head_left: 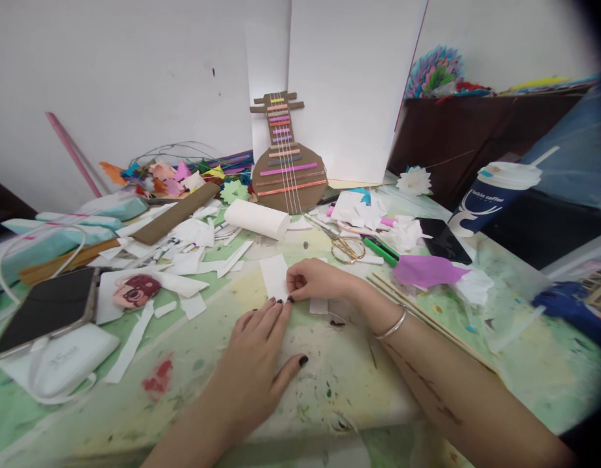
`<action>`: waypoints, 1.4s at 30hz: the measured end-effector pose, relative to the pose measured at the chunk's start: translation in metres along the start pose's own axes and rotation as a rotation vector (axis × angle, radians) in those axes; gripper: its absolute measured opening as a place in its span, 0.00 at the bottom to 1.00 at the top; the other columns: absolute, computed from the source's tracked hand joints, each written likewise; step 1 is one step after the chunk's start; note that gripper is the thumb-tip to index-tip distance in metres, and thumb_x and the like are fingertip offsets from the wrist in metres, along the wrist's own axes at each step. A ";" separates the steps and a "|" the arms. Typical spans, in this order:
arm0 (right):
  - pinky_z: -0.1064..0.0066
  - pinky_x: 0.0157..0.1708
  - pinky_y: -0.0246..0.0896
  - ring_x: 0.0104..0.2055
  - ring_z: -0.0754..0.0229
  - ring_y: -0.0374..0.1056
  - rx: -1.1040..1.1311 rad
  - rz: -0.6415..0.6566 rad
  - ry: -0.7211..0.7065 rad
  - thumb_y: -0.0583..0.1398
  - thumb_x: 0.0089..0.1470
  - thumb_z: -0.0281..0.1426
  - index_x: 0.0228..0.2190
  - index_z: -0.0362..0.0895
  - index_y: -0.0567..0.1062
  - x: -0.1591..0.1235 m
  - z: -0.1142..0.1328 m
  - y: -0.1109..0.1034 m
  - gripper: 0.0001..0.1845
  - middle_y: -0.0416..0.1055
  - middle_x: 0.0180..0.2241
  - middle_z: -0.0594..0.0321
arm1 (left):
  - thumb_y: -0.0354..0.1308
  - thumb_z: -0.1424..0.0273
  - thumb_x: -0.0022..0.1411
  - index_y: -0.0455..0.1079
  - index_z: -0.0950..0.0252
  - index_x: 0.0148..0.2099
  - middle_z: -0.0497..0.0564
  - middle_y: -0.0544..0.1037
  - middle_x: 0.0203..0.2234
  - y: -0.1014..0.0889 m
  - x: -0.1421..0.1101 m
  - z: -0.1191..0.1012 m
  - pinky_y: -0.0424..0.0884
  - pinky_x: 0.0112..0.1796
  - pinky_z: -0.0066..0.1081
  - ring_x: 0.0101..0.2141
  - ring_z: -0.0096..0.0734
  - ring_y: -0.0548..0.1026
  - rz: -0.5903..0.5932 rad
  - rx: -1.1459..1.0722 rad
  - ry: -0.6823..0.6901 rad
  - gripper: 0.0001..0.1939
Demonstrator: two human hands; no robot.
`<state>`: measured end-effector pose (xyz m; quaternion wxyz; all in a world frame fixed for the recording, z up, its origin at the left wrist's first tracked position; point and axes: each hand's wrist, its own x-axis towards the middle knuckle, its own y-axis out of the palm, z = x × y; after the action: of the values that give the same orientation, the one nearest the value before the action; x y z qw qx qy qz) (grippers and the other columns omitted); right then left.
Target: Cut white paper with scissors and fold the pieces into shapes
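A small white paper rectangle [274,274] lies on the paint-stained table [329,383] near its middle. My left hand [258,354] rests flat beside it, fingers stretched out, fingertips touching the paper's lower edge. My right hand [316,280] comes in from the right with a bangle on the wrist; its fingers pinch the paper's right edge.
Gold scissors [347,247], a white paper roll [257,218], a cardboard string instrument [286,159], green markers [381,251], purple tissue [427,270], wooden sticks [417,312] and a coffee cup [495,195] lie beyond. A phone [47,307] on a power bank and paper scraps are at left.
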<state>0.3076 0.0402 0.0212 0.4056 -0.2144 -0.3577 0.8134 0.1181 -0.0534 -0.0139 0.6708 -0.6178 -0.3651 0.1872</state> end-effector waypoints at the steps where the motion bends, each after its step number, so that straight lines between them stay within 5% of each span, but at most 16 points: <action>1: 0.77 0.23 0.49 0.24 0.69 0.59 -0.005 -0.005 0.002 0.61 0.41 0.25 0.24 0.40 0.73 0.000 0.000 0.000 0.02 0.65 0.21 0.69 | 0.45 0.56 0.63 0.54 0.69 0.61 0.60 0.64 0.55 0.000 0.000 0.000 0.57 0.52 0.44 0.55 0.46 0.60 0.002 -0.003 -0.004 0.30; 18: 0.77 0.25 0.51 0.24 0.68 0.60 0.005 -0.145 0.132 0.61 0.38 0.24 0.21 0.39 0.72 0.001 -0.012 -0.010 0.02 0.66 0.20 0.68 | 0.45 0.56 0.63 0.54 0.70 0.61 0.61 0.63 0.56 -0.004 0.003 -0.003 0.56 0.52 0.45 0.56 0.48 0.58 0.027 0.008 -0.014 0.31; 25: 0.77 0.25 0.50 0.25 0.69 0.59 0.073 -0.075 0.007 0.63 0.41 0.29 0.28 0.40 0.77 0.002 -0.008 -0.001 0.08 0.65 0.21 0.69 | 0.44 0.55 0.63 0.54 0.69 0.62 0.61 0.63 0.56 -0.002 0.001 -0.002 0.56 0.52 0.45 0.56 0.47 0.58 0.004 -0.003 -0.015 0.31; 42: 0.77 0.26 0.49 0.25 0.69 0.60 0.019 -0.102 0.111 0.62 0.41 0.27 0.25 0.40 0.75 0.006 0.006 0.011 0.04 0.66 0.20 0.69 | 0.46 0.54 0.62 0.52 0.68 0.63 0.62 0.60 0.58 -0.004 -0.002 -0.002 0.56 0.53 0.49 0.58 0.50 0.55 0.042 -0.057 -0.027 0.33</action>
<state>0.2948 0.0383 0.0170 0.4678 -0.2368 -0.3374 0.7818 0.1175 -0.0568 -0.0101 0.6438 -0.6417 -0.3663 0.1991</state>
